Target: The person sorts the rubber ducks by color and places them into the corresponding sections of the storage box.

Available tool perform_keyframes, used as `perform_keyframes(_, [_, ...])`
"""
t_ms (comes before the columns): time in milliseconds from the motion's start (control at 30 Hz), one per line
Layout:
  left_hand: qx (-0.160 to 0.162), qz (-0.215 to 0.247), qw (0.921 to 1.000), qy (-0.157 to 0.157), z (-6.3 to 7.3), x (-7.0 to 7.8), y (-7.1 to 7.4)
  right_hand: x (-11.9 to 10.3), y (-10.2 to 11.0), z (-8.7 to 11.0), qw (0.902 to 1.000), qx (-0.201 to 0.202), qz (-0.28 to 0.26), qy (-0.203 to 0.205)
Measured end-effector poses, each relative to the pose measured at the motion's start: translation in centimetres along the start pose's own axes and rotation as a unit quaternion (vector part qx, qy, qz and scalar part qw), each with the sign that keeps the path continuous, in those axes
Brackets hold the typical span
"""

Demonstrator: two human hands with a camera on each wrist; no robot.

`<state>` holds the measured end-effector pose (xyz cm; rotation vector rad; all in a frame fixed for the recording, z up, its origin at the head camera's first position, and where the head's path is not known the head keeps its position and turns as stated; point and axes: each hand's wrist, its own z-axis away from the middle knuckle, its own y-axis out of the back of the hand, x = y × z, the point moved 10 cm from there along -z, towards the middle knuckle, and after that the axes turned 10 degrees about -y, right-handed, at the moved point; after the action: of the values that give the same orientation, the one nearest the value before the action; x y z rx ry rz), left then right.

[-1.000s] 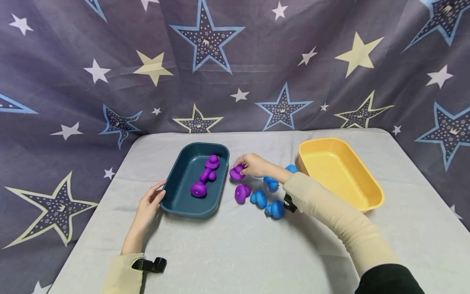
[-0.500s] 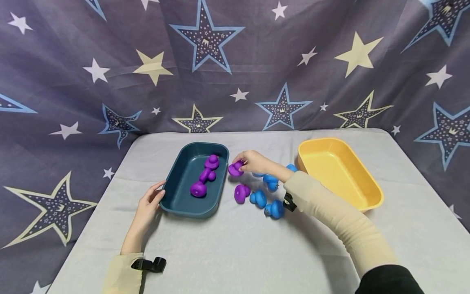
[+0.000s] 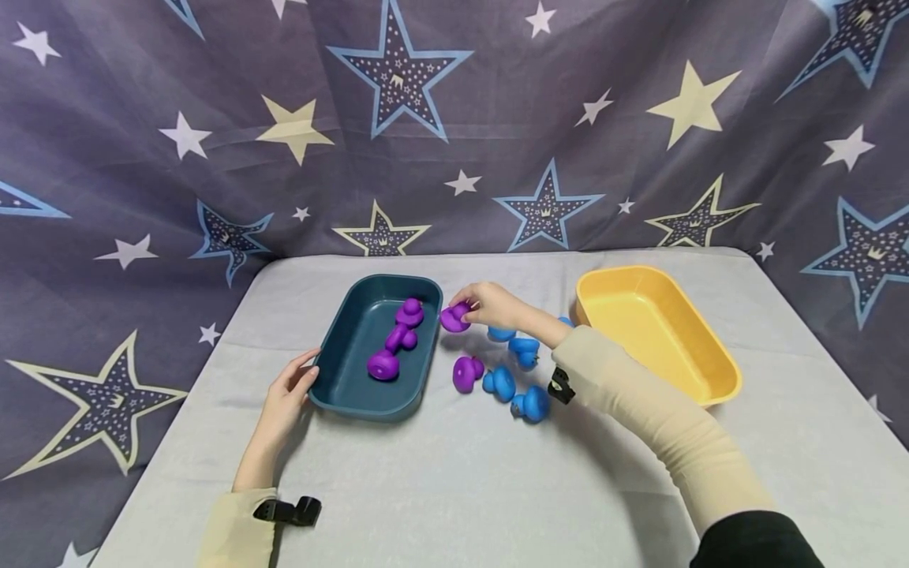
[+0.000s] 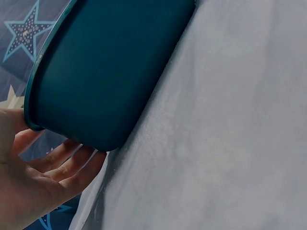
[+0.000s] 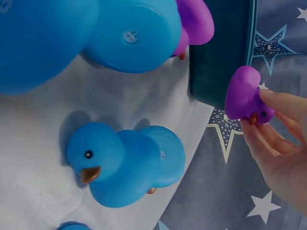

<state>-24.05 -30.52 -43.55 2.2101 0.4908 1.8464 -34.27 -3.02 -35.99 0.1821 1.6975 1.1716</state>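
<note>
My right hand (image 3: 497,306) pinches a purple rubber duck (image 3: 454,318) between thumb and fingers, just right of the dark teal tray (image 3: 372,413). In the right wrist view the held duck (image 5: 242,93) is tilted, its beak by the fingertips. My left hand (image 3: 284,402) touches the tray's left side; the left wrist view shows its fairly straight fingers (image 4: 72,165) against the outer wall. Several purple ducks (image 3: 383,365) lie in the tray. Another purple duck (image 3: 465,374) lies on the cloth beside a blue duck (image 3: 501,383).
More blue ducks (image 3: 531,405) lie between the two trays, some partly behind my right arm. A yellow tray (image 3: 656,339) stands at the right with nothing visible in it. A star-patterned curtain (image 3: 461,213) rises behind the cloth-covered table (image 3: 412,505).
My right hand has moved up the view and slightly left with the purple duck, now beside the teal tray's right rim. The left hand stays at the tray.
</note>
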Motion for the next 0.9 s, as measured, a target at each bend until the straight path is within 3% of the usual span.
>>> perform_keyframes(467, [-0.006,-0.003,1.0,0.004,0.1,0.3,-0.1,-1.7,0.3,0.0,0.9999,0.002,-0.017,0.002])
perform_keyframes(900, [-0.01,-0.002,0.9999,0.009,0.2,0.3,-0.1,-4.3,-1.2,0.1,0.9994,-0.017,-0.02,0.024])
